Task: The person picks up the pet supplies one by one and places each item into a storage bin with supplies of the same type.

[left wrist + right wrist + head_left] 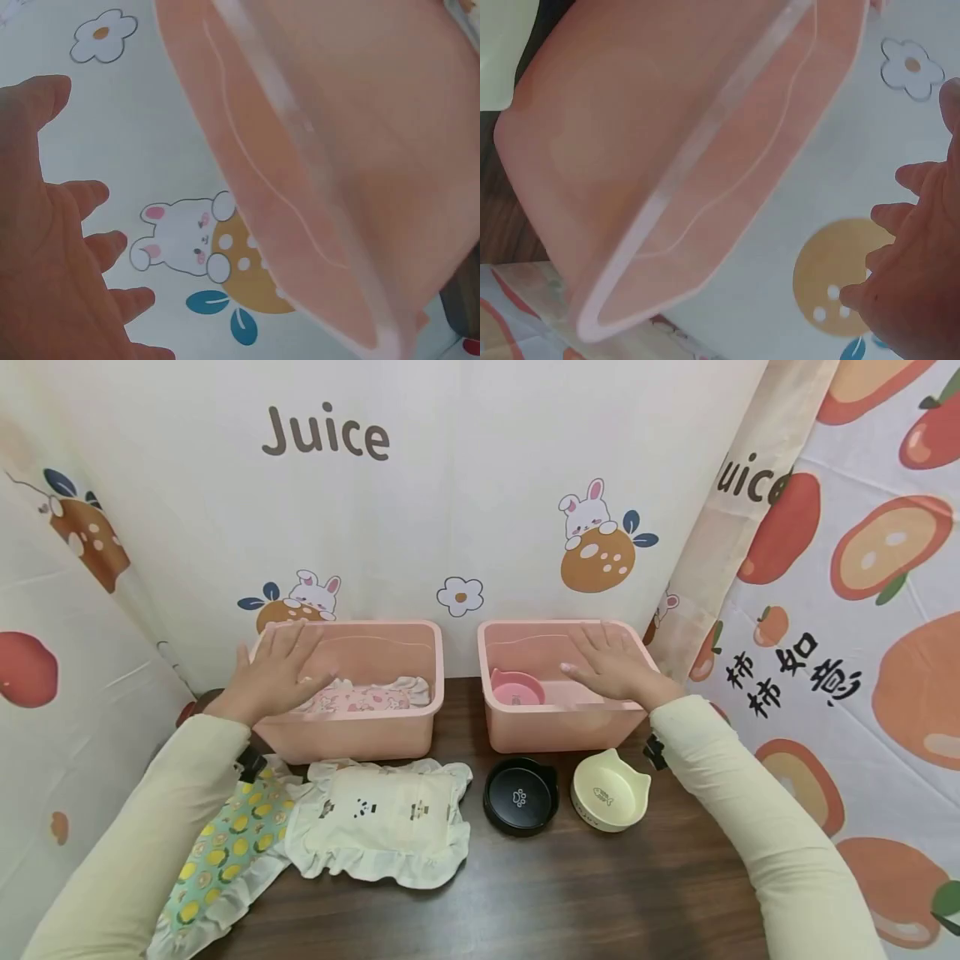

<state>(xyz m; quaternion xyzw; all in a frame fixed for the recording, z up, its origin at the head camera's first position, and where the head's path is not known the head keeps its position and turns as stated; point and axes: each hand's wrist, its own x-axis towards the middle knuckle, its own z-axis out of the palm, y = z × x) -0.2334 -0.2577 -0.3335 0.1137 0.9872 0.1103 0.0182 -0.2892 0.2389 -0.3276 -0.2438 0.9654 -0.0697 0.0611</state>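
Bins, two of them, are standing side by side at the far edge of the bench (517,893), and I am watching them through the head camera. The left bin (360,739) and the right bin (566,731) are both running their long axes from left to right, open tops facing up, a gap parting them. Behind them a printed curtain (465,485) is hanging.

I am seeing the left grip (273,675), a bare hand, hovering over the left part of the left bin; it is released, fingers spreading toward the curtain, thumb pointing right. The right grip (617,667) is hovering over the right part of the right bin, likewise released and holding nothing, its thumb pointing left. In both wrist views curtain is showing between fingers and rim.

Inside the left bin a pink pillow (360,697) is lying lengthwise; inside the right one a pink bowl (517,692) is sitting at the left end. On the near side, a white pillow (378,818) is stretching left to right, while a lemon pillow (232,856) is slanting from near left to far right, partly under the left sleeve (142,843). Before the right bin, a black bowl (521,800) is sitting just left of a cream bowl (611,793).
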